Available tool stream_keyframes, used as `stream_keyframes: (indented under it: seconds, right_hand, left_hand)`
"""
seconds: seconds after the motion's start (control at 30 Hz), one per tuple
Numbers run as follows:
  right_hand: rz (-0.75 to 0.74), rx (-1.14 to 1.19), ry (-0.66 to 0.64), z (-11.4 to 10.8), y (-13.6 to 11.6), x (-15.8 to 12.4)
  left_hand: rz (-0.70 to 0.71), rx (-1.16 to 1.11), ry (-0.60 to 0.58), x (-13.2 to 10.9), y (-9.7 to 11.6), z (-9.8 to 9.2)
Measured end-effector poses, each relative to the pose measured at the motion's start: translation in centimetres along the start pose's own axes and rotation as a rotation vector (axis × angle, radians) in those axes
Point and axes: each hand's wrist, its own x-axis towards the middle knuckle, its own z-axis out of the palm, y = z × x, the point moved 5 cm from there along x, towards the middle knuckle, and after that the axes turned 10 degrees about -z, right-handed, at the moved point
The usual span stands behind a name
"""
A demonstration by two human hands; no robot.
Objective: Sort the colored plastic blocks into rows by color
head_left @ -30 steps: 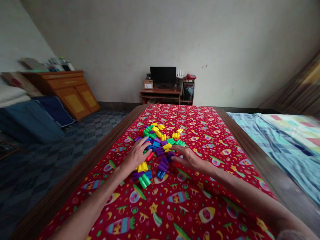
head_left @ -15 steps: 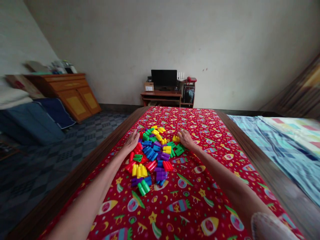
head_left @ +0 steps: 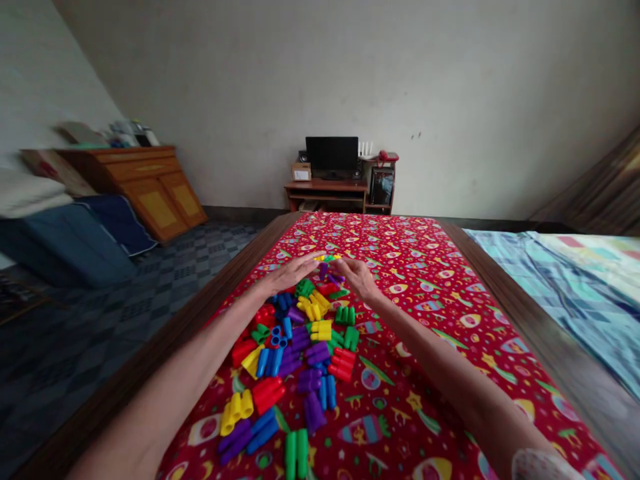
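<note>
A loose heap of plastic building blocks shaped like joined tubes lies on a red patterned cloth (head_left: 400, 400). My left hand (head_left: 294, 272) reaches over the far left of the heap, fingers stretched out together. Facing it, my right hand (head_left: 356, 277) curves round the far right side with its fingers partly bent. Between the fingertips show a few yellow, green and purple blocks (head_left: 324, 271), partly hidden. Closer to me are a yellow block (head_left: 321, 331), a red block (head_left: 343, 364), a purple block (head_left: 314, 412) and a green block (head_left: 297, 453).
The cloth covers a bed or table with a dark wooden edge (head_left: 483, 287). Bedding (head_left: 560, 307) lies to the right. A wooden cabinet (head_left: 150, 190) stands at the left, and a desk with a monitor (head_left: 332, 156) is against the far wall.
Both hands have moved inward to the heap's far end, closer together. The blocks have spread toward me, with several now nearer the front.
</note>
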Motion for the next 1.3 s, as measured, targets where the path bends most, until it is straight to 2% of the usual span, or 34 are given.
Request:
stream_keyframes:
  seconds: [0.07,0.13,0.2,0.3,0.37,0.4,0.5,0.6,0.67,0.73,0.8,0.87,0.93,1.0,1.1,1.2,1.3]
  right_hand:
    - [0.041,-0.194,0.013,-2.3,1.3,1.1]
    - [0.052,-0.317,-0.017,-3.7,2.4,2.2]
    - [0.053,-0.35,-0.054,-4.1,3.3,3.2]
    - [0.03,-0.385,-0.135,-2.5,3.8,4.3]
    - [-0.012,-0.387,-0.208,-0.4,3.5,4.7]
    - [-0.041,-0.384,-0.247,0.8,3.2,4.8]
    - [-0.14,-0.381,-0.372,3.6,1.6,4.3]
    - [-0.265,-0.396,-0.539,4.7,-0.9,2.3]
    - [-0.319,-0.35,-0.602,4.2,-2.7,0.6]
    - [-0.34,-0.283,-0.543,2.7,-4.4,-1.0]
    - [-0.366,-0.275,-0.408,0.3,-5.4,-2.4]
    - [-0.39,-0.341,-0.267,-2.6,-5.3,-3.7]
    - [-0.379,-0.441,-0.174,-5.4,-3.9,-4.9]
    - [-0.3,-0.537,-0.117,-8.0,-1.7,-6.1]
    - [-0.158,-0.613,-0.074,-10.3,1.5,-8.0]
    - [-0.088,-0.617,-0.084,-10.4,3.1,-9.5]
    - [-0.049,-0.603,-0.133,-8.8,3.3,-10.2]
  left_hand:
    - [0.061,0.016,-0.003,-4.0,0.7,0.0]
    - [0.081,0.224,0.082,-8.9,0.9,0.3]
    - [0.123,0.446,0.105,-14.3,1.0,2.0]
    - [0.177,0.694,0.043,-21.2,1.3,6.2]
    - [0.231,0.774,-0.008,-23.9,1.5,8.9]
    - [0.255,0.798,-0.022,-24.5,1.6,9.8]
    - [0.268,0.832,-0.013,-23.8,1.0,10.6]
    - [0.236,0.868,0.092,-21.2,-0.9,9.0]
    - [0.234,0.885,0.171,-19.3,-2.0,7.7]
    - [0.239,0.889,0.231,-17.6,-2.6,6.7]
    - [0.24,0.886,0.279,-16.2,-2.6,5.8]
    - [0.226,0.872,0.343,-15.1,-2.4,4.7]
    - [0.186,0.854,0.429,-14.7,-2.6,3.2]
    - [0.116,0.833,0.524,-15.2,-3.9,1.4]
    - [-0.012,0.781,0.604,-17.3,-7.5,-0.8]
    - [-0.091,0.719,0.604,-20.5,-11.2,-1.7]
    - [-0.127,0.666,0.512,-23.0,-13.7,-0.9]
